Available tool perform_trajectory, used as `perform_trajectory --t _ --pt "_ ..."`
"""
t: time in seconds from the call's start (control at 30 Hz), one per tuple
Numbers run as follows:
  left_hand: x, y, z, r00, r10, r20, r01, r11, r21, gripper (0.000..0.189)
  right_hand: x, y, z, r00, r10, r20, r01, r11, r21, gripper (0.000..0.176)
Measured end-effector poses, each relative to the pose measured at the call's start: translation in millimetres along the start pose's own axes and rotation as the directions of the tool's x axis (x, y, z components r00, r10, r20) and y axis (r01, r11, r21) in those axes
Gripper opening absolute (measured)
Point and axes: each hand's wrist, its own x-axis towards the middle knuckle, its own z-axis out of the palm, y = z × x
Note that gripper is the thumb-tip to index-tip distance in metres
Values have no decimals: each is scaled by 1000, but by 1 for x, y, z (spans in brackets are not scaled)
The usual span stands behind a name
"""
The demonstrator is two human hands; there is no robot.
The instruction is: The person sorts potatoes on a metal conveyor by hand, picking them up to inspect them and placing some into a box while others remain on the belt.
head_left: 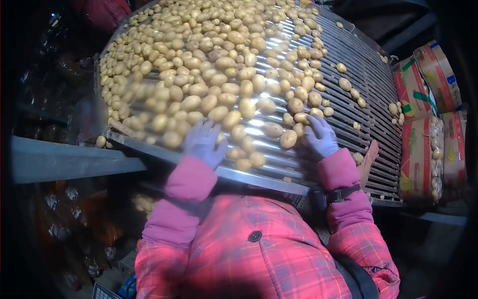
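Note:
Many pale yellow potatoes [197, 89] lie spread over a slatted metal sorting table [354, 65]. My left hand [205, 143], in a light lavender glove, rests at the near edge of the pile. Its fingers are stretched forward and apart against the potatoes, with nothing held. In a matching glove, my right hand [321, 134] lies farther right with its fingers extended, touching or just beside a potato [301, 118]. Between the hands are a brownish potato [288, 139] and a small cluster of potatoes [244, 154]. Potatoes on the left side are blurred.
A metal rim [269, 183] runs along the table's near side. Cardboard boxes [416, 154] stand at the right, one with potatoes showing. A wooden piece [367, 162] lies on the slats. A blue-grey beam [74, 162] is at the left. Part of another person's red clothing [105, 12] shows at the far left.

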Motion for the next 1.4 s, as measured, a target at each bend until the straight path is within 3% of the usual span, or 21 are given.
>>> perform_trajectory --t 0.07,0.13,0.23,0.3,0.37,0.43,0.47,0.57,0.63,0.7,0.8,0.97,1.0,1.03,1.07,1.1,1.13,1.17,1.23,1.3,1.4 --pt "-1 0 1 999 -33 16 34 999 -15 44 -21 6 -7 993 116 21 -114 990 -81 44" --pt "0 1 -1 999 -40 32 41 998 -39 43 -39 3 -12 999 23 22 -16 961 -276 44" --pt "2 -1 -1 999 -10 48 14 997 -73 41 -44 -12 -7 994 31 107 3 950 -312 47" --pt "0 -3 2 999 -28 16 28 998 -53 41 -42 -23 -9 969 35 246 -85 977 196 40" --pt "0 -1 0 999 -34 12 34 998 -55 41 -49 -20 -11 985 80 154 -123 948 295 33" --pt "1 -2 -2 998 -37 50 40 998 -57 41 -50 -11 -28 949 314 31 -306 894 328 29" --pt "1 -3 -1 998 -35 51 38 998 -58 41 -51 9 -32 958 287 -23 -282 951 126 30" --pt "1 -2 -1 998 -41 39 42 998 -36 41 -45 43 -26 928 355 114 -363 930 58 46" --pt "2 0 -3 998 -40 49 41 999 -21 41 -42 49 0 967 241 85 -254 944 210 57" --pt "4 1 -5 997 -39 67 39 999 -13 41 -31 29 -7 955 261 138 -277 954 111 65" --pt "4 -2 -1 999 10 35 -8 999 -45 38 -23 8 -24 942 145 303 -97 981 -169 76" --pt "15 8 -5 1000 15 26 -13 998 -58 32 1 15 -24 933 146 328 -68 969 -237 69" --pt "17 15 -4 998 -60 12 61 965 -253 32 6 18 -27 912 203 355 -154 975 -162 66" --pt "18 21 -4 990 -141 10 131 888 -441 31 10 20 -30 885 254 390 -237 967 -92 64" --pt "20 33 -3 947 -212 240 321 626 -711 35 10 25 -26 826 292 481 -497 780 379 60" --pt "21 45 -3 848 -271 456 521 270 -810 39 11 29 -23 828 280 486 -489 785 380 60" --pt "31 74 -21 785 -173 594 579 -135 -804 43 13 19 -22 825 215 523 -511 679 527 57" --pt "40 92 -28 718 -71 692 654 -270 -707 47 14 8 -18 821 143 552 -531 543 650 55" --pt "43 97 -9 645 214 733 692 -572 -441 48 16 -35 -17 878 -47 477 -327 669 667 57" --pt "47 98 -5 645 142 751 590 -717 -371 47 20 -62 -36 855 -67 513 -429 464 775 55" --pt "38 83 -5 694 -47 718 593 -528 -608 44 23 -12 -30 936 104 335 -327 605 726 45"
